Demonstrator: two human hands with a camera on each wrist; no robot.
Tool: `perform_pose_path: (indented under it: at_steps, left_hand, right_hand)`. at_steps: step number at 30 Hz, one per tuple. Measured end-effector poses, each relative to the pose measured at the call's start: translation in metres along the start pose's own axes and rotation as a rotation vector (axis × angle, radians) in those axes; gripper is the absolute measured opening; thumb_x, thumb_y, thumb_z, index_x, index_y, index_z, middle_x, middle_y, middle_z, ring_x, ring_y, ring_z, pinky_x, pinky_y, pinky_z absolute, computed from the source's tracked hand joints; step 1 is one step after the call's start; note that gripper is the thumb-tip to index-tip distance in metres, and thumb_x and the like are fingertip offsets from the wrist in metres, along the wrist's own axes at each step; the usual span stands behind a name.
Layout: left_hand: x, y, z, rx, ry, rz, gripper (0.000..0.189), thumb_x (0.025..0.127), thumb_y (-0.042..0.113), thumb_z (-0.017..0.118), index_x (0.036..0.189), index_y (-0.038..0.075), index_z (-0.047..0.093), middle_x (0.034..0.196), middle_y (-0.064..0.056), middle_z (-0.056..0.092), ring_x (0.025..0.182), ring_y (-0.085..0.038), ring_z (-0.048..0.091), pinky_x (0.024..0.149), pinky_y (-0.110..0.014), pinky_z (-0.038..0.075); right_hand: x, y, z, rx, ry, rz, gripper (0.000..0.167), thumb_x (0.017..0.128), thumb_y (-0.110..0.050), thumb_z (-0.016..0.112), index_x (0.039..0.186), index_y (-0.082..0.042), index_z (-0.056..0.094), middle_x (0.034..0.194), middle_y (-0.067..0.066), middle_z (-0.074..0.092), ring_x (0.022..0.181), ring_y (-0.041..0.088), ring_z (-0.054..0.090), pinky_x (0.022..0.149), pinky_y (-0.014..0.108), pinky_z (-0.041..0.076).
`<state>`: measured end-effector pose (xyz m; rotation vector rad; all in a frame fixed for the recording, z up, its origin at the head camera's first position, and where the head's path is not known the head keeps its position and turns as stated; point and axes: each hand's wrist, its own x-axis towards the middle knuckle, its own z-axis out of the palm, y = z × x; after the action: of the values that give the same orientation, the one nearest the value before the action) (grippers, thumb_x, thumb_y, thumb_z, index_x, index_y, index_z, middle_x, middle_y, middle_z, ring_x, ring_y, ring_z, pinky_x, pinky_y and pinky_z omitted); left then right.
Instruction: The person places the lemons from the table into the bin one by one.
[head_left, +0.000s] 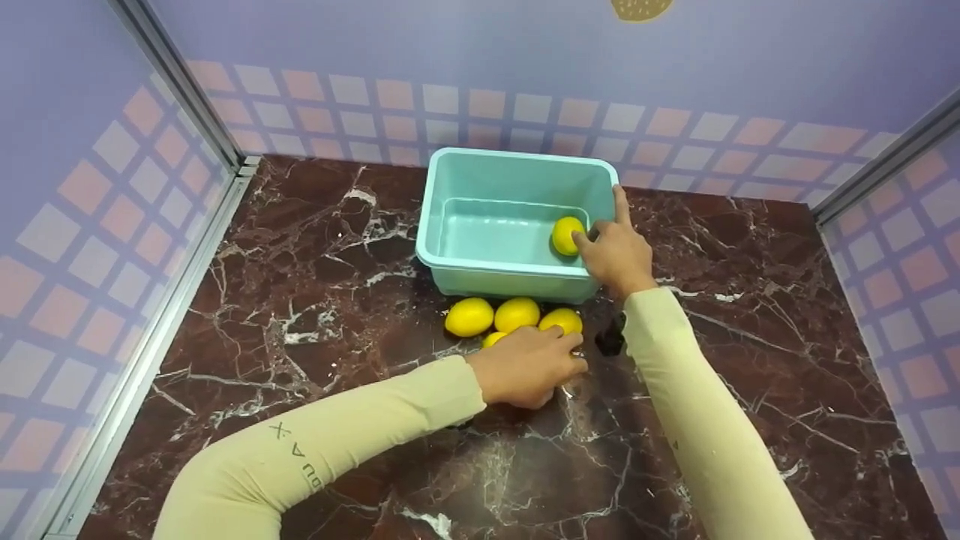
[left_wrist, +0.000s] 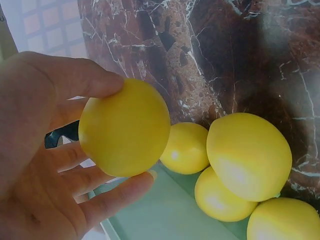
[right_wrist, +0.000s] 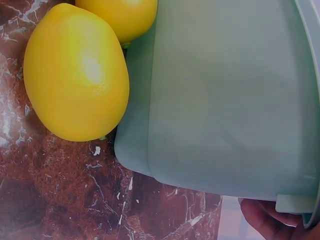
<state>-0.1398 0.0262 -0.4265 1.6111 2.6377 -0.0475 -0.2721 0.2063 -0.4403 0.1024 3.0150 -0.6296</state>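
My left hand (head_left: 529,366) is low over the marbled tabletop, in front of a light teal plastic bin (head_left: 510,283). In the left wrist view its thumb and fingers pinch a yellow lemon (left_wrist: 125,127); the back of the hand hides this lemon in the head view. Several more lemons (head_left: 469,317) lie in a cluster along the bin's front wall. At the bin's right side, my right hand (head_left: 622,255) grips the rim, thumb inside and index finger stretched along the edge. One lemon (head_left: 566,235) rests on the bin floor near that thumb.
A small black object (head_left: 611,335) lies partly behind the right sleeve. The dark red marbled tabletop (head_left: 315,247) is bounded by a checked back wall (head_left: 352,90) and side panels with metal frame edges (head_left: 161,292). The bin stands close to the back wall.
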Motion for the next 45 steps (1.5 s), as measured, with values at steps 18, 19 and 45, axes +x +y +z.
perform_pose_path:
  at_steps: [18, 19, 45]
  left_hand:
    - [-0.011, -0.010, -0.016, 0.020, 0.090, 0.000, 0.014, 0.093, 0.024, 0.055, 0.102, 0.020, 0.065, 0.105, -0.002, 0.055, 0.091, -0.020, 0.055, 0.067, -0.033, 0.053]
    - [-0.011, -0.010, -0.017, 0.024, 0.092, 0.002, 0.014, 0.092, 0.023, 0.055, 0.101, 0.020, 0.065, 0.104, -0.002, 0.055, 0.091, -0.020, 0.055, 0.068, -0.033, 0.053]
    - [-0.008, -0.018, -0.035, 0.057, 0.051, -0.027, 0.024, 0.092, 0.027, 0.055, 0.115, 0.021, 0.062, 0.109, -0.001, 0.053, 0.090, -0.020, 0.054, 0.063, -0.033, 0.053]
  right_hand:
    - [0.000, 0.000, 0.000, -0.005, 0.006, -0.006, 0.047, 0.093, -0.048, 0.050, 0.104, -0.006, 0.067, 0.164, -0.007, -0.005, 0.091, 0.040, 0.060, 0.084, 0.053, 0.047]
    - [0.000, 0.000, 0.000, -0.006, 0.006, -0.006, 0.047, 0.093, -0.048, 0.050, 0.104, -0.006, 0.067, 0.164, -0.007, -0.005, 0.092, 0.040, 0.060, 0.084, 0.054, 0.047]
    - [0.000, 0.000, -0.001, 0.019, -0.004, 0.002, 0.048, 0.094, -0.048, 0.050, 0.106, -0.004, 0.067, 0.164, -0.007, -0.008, 0.097, 0.041, 0.058, 0.090, 0.055, 0.045]
